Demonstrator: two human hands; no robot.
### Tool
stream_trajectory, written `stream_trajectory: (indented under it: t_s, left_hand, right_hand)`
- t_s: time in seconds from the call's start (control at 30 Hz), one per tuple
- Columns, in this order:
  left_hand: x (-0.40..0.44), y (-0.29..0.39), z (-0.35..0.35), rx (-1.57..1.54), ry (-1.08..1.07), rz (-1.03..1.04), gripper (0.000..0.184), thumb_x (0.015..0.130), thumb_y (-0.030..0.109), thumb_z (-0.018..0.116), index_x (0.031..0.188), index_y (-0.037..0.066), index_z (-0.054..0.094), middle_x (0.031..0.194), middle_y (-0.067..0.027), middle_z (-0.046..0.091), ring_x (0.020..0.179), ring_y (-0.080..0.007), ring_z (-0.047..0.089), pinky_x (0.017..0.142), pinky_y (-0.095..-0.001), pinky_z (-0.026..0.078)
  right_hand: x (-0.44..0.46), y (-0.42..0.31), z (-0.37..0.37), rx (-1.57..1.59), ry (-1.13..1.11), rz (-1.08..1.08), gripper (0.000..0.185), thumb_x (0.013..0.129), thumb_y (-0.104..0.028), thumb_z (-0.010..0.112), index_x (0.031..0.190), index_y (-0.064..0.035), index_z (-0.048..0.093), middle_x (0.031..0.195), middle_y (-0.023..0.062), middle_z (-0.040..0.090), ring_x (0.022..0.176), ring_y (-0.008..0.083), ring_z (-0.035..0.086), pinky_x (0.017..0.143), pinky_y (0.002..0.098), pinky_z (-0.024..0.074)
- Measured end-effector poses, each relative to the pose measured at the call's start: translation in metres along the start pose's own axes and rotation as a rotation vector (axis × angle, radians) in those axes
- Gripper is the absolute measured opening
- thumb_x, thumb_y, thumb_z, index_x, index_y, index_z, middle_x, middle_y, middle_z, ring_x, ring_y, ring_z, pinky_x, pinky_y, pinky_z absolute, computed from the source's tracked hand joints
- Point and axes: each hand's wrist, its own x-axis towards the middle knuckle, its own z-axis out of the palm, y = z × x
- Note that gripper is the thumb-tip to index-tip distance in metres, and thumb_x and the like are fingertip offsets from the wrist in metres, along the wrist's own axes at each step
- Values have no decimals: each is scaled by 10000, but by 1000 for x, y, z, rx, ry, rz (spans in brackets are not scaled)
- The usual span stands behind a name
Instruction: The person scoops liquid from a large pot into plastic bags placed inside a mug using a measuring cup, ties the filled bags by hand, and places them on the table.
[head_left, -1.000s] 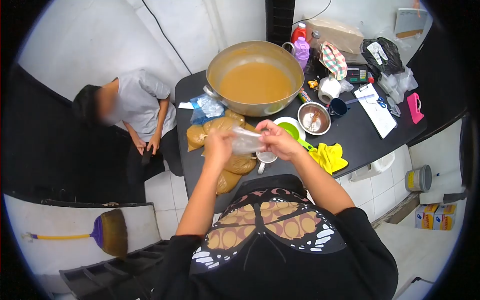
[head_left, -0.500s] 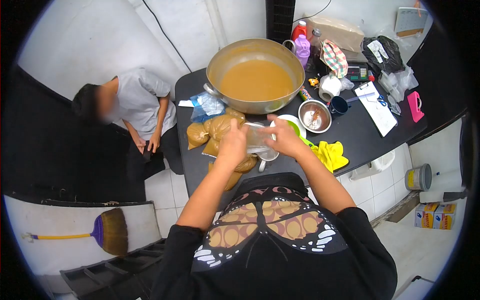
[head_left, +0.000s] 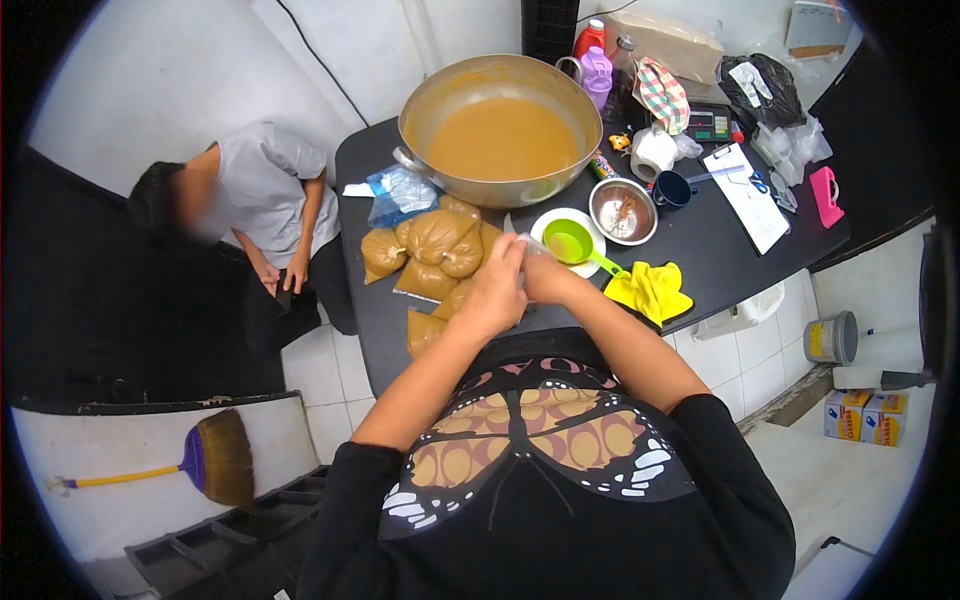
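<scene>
My left hand (head_left: 494, 291) is closed on a clear plastic bag (head_left: 533, 245) at the near edge of the black table (head_left: 720, 260). Against it, my right hand (head_left: 548, 277) has its fingers at or inside the bag; their tips are hidden. Tied bags of brown liquid (head_left: 437, 237) lie to the left of my hands. Beyond them stands a large metal pot (head_left: 418, 150) of brown liquid. A green ladle (head_left: 568, 240) rests on a white plate (head_left: 597, 227), right of the bag.
A metal bowl (head_left: 622, 212), dark mug (head_left: 671, 190), yellow cloth (head_left: 650, 291) and clipboard (head_left: 745, 200) are on the right of the table. Bottles (head_left: 596, 76) stand behind the pot. Another person (head_left: 270, 195) sits at the left.
My hands have come together, with the right hand now at or inside the plastic bag that was stretched between them. The view has shifted slightly.
</scene>
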Motion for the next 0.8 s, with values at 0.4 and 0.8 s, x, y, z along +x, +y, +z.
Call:
stream_trajectory:
  t_s: [0.4, 0.8]
  left_hand:
    - [-19, -53, 46, -103, -62, -134, 746, 528, 25, 738, 1206, 24, 428, 1171, -190, 443, 1080, -363, 475, 928, -366, 405]
    - [-12, -58, 62, -101, -120, -254, 807, 512, 75, 792, 1227, 54, 417, 1120, -189, 446, 1043, -359, 488, 914, -369, 415]
  right_hand:
    - [39, 23, 43, -321, -463, -78, 367, 702, -219, 642, 1049, -99, 641, 1105, 130, 608, 1042, 281, 568, 905, 368, 417]
    - [47, 34, 36, -213, -652, -284, 506, 653, -244, 695, 1128, -104, 591, 1216, 175, 524, 1145, 283, 484, 970, 366, 358]
